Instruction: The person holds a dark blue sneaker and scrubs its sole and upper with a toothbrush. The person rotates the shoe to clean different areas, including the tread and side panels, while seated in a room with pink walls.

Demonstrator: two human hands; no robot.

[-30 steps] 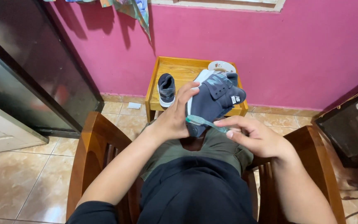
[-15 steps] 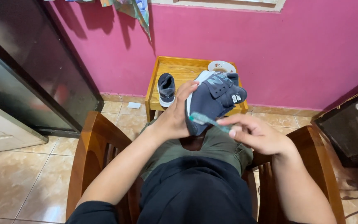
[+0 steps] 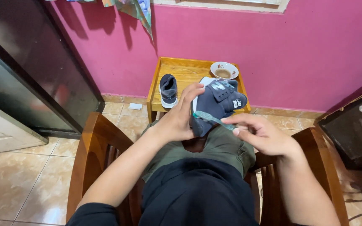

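While the left hand [image 3: 177,121] stays wrapped around the heel end of the dark blue shoe [image 3: 216,104], the right hand [image 3: 260,136] has drawn away from the shoe toward the person's right, so the teal lace [image 3: 210,118] that a second ago ran short and close to the shoe now stretches out longer between them. That suggests the lace is being pulled through the shoe and is not yet fully drawn or fastened.

The left grip is clenched on the shoe: thumb up along its side, fingers curled behind, holding it tilted above the lap, just in front of the small wooden counter [image 3: 181,71]. The right grip is a narrow pinch, thumb and forefinger closed on the free end of the lace, the other fingers loosely spread.

Relative to the shoe, its mate [image 3: 168,90] stands on the counter to the left, and a saucer [image 3: 224,69] sits on the counter behind it, near the pink wall. The person sits in a wooden chair [image 3: 91,150].
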